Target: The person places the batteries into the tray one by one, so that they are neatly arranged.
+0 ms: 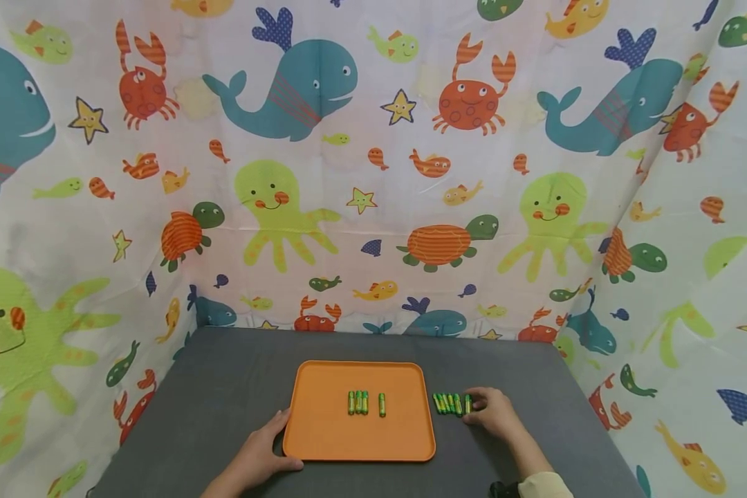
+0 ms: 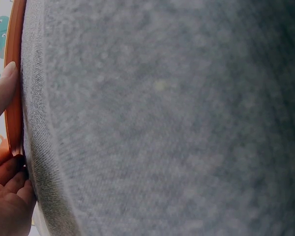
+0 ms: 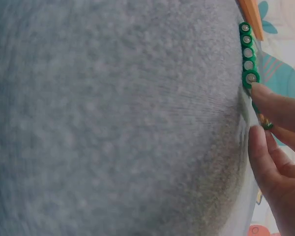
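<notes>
Pinching a small green-and-yellow cylindrical battery [image 1: 468,404] between thumb and fingertips, the person's right hand [image 1: 494,411] worked just beside a row of five like batteries [image 1: 447,404]. These lay side by side on the dark grey cloth-covered desk [image 1: 236,373], right of the shallow orange rectangular tray [image 1: 324,443]. I couldn't tell whether the pinched one touched the cloth. The left hand [image 1: 264,446] gripped the tray's near left corner. On the tray lay three batteries close together [image 1: 357,402], with a single battery [image 1: 382,405] to their right.

To my eye, the step called for a light, even pinch and a straight lift, since a nudge from the thumb could have set the neighbouring round cells rolling. A firm left hand seemed wise too, as any jolt might have scattered the four on the tray.
</notes>
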